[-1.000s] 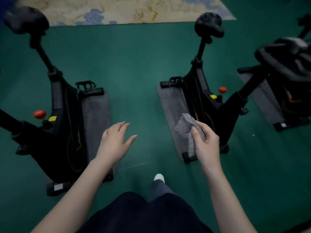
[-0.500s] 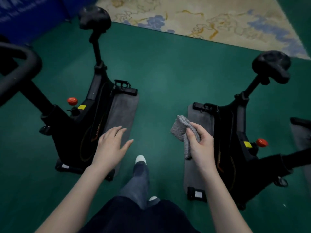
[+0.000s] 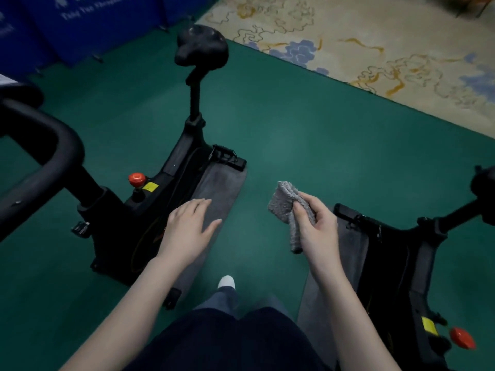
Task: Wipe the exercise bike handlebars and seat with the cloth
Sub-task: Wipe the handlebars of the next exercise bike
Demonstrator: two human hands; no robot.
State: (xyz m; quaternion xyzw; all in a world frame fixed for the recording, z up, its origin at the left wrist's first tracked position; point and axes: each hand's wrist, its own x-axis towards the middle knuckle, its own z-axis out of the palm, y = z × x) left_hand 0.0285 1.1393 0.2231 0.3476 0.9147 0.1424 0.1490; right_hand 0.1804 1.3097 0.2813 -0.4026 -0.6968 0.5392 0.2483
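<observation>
- The right hand (image 3: 318, 231) pinches the grey cloth (image 3: 286, 207) with thumb and curled fingers. The cloth sticks up toward 11 o'clock from the hand.
- The left hand (image 3: 187, 231) is flat with straight fingers and holds nothing.
- The bike's seat (image 3: 202, 46) is up at 11 o'clock, well apart from the cloth.
- The handlebars (image 3: 40, 156) are at 9 o'clock.
- A red knob (image 3: 137, 179) sits on the bike between them.
- Another bike (image 3: 396, 263) stands at 4 o'clock.
</observation>
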